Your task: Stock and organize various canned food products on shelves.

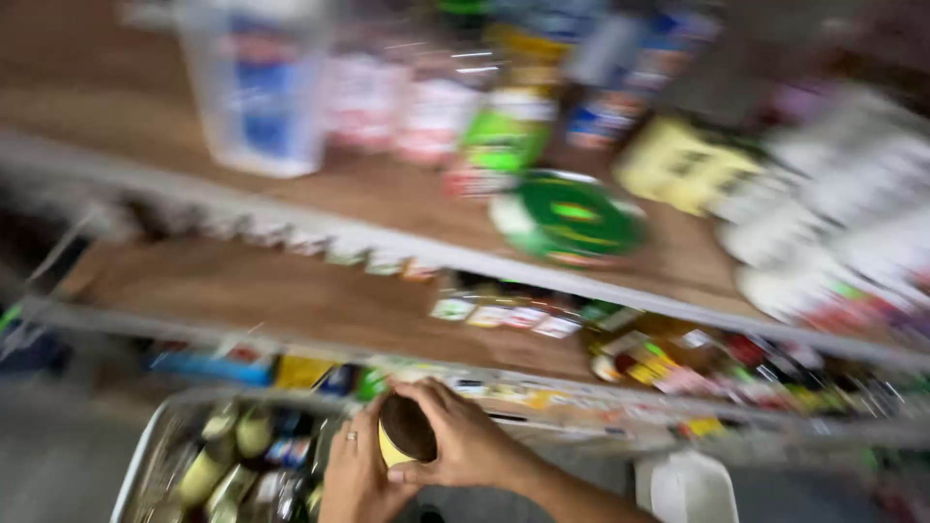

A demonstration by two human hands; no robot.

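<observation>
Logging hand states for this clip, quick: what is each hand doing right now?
Left hand: closed around the side of a small jar with a yellow label.
Right hand: closed on the same jar from the other side.

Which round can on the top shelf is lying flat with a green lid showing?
The wide flat tin near the shelf's front edge, right of the middle. Its round green top faces up, while the blurred containers behind it stand upright.

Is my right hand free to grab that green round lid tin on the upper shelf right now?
Probably not yet. The right hand and the left hand both grip a yellow can. The green round tin lies unblocked at the shelf front.
</observation>
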